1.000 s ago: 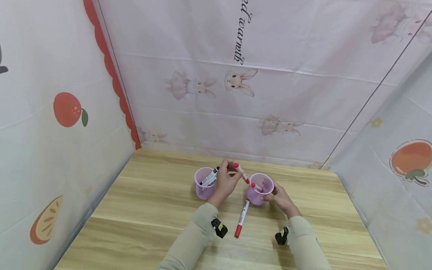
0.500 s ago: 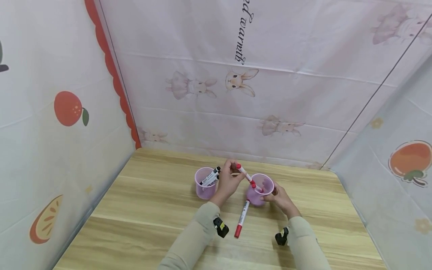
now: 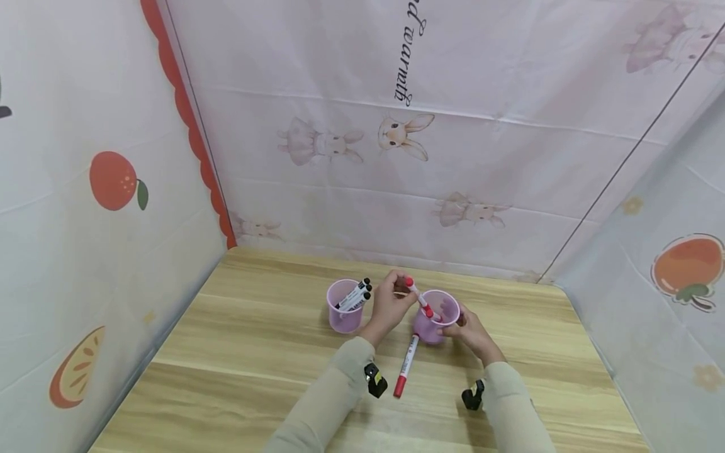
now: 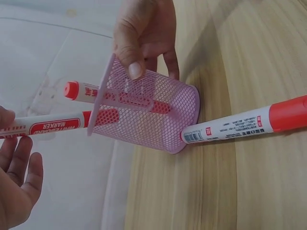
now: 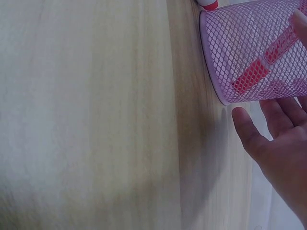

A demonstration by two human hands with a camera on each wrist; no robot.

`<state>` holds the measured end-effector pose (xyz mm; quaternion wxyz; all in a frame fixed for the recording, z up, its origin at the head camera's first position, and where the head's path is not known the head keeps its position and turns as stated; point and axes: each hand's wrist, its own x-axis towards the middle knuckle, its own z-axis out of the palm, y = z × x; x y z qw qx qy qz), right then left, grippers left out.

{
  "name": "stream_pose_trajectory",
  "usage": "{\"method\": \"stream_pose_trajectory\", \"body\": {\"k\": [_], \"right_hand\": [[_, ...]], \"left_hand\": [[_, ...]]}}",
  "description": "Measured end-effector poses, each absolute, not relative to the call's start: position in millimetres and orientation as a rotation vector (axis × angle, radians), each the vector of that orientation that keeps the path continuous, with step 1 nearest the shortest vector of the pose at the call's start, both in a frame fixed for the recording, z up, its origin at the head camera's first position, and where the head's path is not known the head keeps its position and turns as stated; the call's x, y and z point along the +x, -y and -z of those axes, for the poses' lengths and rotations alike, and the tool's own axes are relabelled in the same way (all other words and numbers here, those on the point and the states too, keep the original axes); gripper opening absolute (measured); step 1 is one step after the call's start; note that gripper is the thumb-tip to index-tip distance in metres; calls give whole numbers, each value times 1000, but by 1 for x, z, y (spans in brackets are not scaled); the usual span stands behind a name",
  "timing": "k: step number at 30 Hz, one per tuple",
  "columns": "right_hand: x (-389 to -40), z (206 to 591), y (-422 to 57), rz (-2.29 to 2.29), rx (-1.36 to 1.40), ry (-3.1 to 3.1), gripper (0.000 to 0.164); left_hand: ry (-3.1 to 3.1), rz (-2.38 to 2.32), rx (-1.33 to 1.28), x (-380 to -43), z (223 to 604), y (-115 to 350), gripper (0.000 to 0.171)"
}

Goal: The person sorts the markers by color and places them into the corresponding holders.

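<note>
My left hand pinches a red-and-white whiteboard marker near its upper end. That marker slants down over the rim of a pink mesh pen cup, its red lower end just inside. Another red marker leans within the same cup, its end poking past the rim. My right hand grips the cup's right side, the thumb near the rim and the other fingers partly hidden behind the mesh. A third red marker lies on the table, its far end by the cup's base.
To the left stands a second pink mesh cup holding several black-capped markers. Both cups are on a wood-grain table. Printed cloth walls rise behind and at both sides.
My left hand has moved a little to the right, bringing the marker's lower end inside the cup's rim. The right hand and the cup have stayed in place.
</note>
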<state>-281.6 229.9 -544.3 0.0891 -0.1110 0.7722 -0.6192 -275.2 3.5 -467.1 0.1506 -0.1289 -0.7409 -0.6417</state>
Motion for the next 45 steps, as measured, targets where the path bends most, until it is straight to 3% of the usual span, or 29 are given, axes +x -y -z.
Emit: {"method": "stream_pose_trajectory", "body": {"k": [9,26,45], "right_hand": [[-272,519,-221,1854,-325,-2243,78],[-281,543,-228,1868,-324,-2286,80],[-269,516,-222,1847,-324,-2247,78]], "left_hand": [[2180,1822,-382,-279,473,-6,23],[2310,1855,-366,-281,482,-15,20],[2395,1878,-356,-281,495,-18,18]]}}
